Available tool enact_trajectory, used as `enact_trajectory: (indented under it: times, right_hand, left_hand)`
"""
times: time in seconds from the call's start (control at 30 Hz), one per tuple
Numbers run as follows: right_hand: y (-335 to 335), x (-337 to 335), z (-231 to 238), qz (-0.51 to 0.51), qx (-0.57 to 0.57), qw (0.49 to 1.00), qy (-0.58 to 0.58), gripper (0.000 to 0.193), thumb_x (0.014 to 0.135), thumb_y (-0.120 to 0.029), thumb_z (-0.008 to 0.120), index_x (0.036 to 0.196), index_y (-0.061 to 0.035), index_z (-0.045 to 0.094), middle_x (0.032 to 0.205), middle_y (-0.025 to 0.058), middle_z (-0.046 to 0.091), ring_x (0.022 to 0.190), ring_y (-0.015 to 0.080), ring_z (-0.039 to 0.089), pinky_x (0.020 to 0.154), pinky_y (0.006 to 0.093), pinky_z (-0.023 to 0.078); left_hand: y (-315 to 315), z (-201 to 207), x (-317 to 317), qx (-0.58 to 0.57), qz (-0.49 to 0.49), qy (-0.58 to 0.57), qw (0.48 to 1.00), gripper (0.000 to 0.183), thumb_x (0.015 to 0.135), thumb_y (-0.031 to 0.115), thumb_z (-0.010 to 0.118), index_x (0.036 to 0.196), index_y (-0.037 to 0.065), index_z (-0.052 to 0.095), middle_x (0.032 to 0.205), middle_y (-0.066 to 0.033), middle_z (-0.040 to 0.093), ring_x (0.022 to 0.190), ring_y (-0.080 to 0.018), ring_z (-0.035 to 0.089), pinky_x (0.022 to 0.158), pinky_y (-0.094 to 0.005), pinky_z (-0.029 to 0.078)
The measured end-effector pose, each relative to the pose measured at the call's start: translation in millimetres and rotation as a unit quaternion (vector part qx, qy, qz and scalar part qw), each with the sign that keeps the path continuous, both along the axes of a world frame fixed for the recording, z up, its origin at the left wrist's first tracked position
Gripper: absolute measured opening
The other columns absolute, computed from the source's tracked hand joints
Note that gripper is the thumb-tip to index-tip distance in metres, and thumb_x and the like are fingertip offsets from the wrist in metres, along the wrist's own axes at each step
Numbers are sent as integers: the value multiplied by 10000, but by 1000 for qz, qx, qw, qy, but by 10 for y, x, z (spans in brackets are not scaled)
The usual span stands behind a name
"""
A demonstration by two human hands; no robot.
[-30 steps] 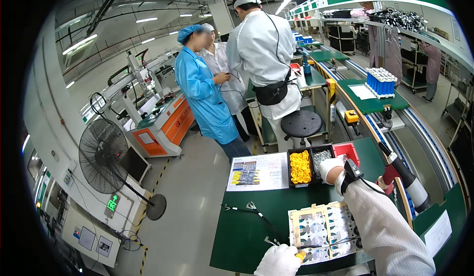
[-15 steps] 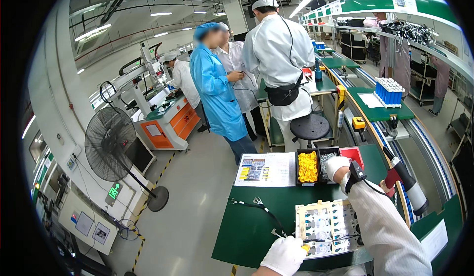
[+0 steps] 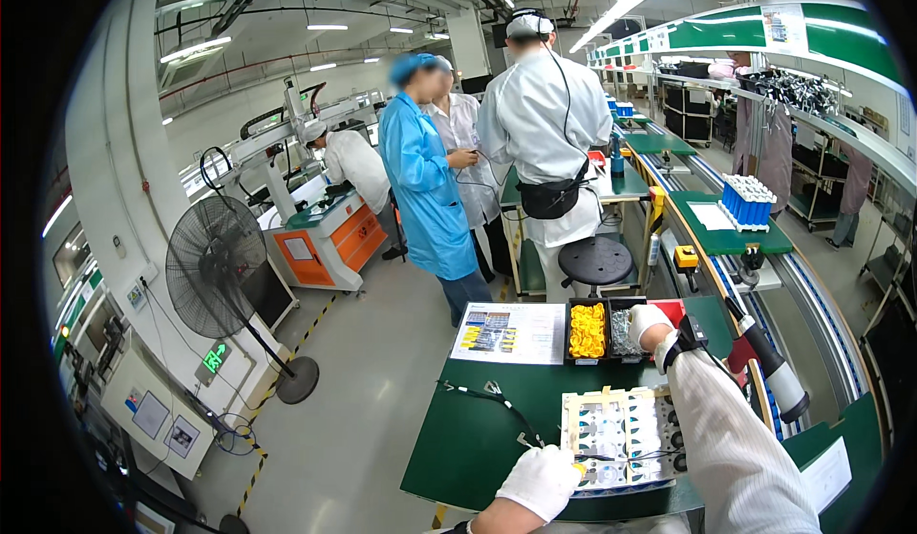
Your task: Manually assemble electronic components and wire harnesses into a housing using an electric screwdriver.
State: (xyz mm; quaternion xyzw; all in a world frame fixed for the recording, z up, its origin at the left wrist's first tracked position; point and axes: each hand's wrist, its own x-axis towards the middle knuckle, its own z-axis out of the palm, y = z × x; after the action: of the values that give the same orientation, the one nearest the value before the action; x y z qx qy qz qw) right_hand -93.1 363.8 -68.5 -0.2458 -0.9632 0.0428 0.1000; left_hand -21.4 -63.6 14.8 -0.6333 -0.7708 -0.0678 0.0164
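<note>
One more worker (image 3: pixel 355 163) visible, right hand (image 3: pixel 650 322) still at black bin (image 3: pixel 626 358)

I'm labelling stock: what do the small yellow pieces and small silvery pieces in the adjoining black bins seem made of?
Small yellow pieces: probably moulded plastic, judging by uniform bright colour; finish unclear. Small silvery pieces: likely shiny metal, given their glints, though too small for certainty.

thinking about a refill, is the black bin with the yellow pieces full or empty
Looks well filled, not empty: the yellow pieces lie heaped across the black bin, hiding its floor. How deep they go cannot be told.
</note>
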Motion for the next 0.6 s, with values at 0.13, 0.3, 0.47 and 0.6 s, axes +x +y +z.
enact_trajectory:
  times: [0.13, 0.3, 0.47, 0.6]
  right_hand:
    - [67, 150, 296, -7, -26, 996, 90, 202, 849, -125, 743, 1016, -39, 818, 934, 232, 772, 890, 390, 764, 835, 417, 604]
    - [-450, 286, 778, 36, -161, 964, 210, 212, 898, -110, 752, 1088, -31, 802, 988, 208, 783, 897, 291, 770, 842, 349, 583]
    - [-1085, 1002, 1283, 185, -301, 897, 264, 182, 969, 11, 682, 1122, -19, 776, 1105, 111, 748, 1003, 240, 717, 912, 313, 545]
    - [-1652, 1472, 1217, 245, -388, 849, 263, 213, 964, 102, 656, 1152, 5, 678, 1119, 124, 719, 1009, 214, 707, 917, 271, 549]
  left_hand:
    - [15, 55, 19, 45, -15, -5, 999, 141, 886, 176, 673, 841, 81, 767, 881, -88, 673, 861, -281, 685, 755, -430, 574]
    - [-85, 115, 27, 46, 6, 2, 999, 132, 870, 167, 679, 814, 83, 763, 867, -74, 658, 842, -268, 650, 744, -420, 541]
    - [-57, 40, -33, 61, -9, -11, 998, 138, 879, 180, 650, 830, 110, 759, 858, -90, 648, 857, -279, 645, 744, -425, 527]
    - [-51, 107, -3, 82, -2, -45, 996, 147, 900, 159, 685, 806, 73, 758, 832, -59, 646, 836, -258, 626, 728, -412, 504]
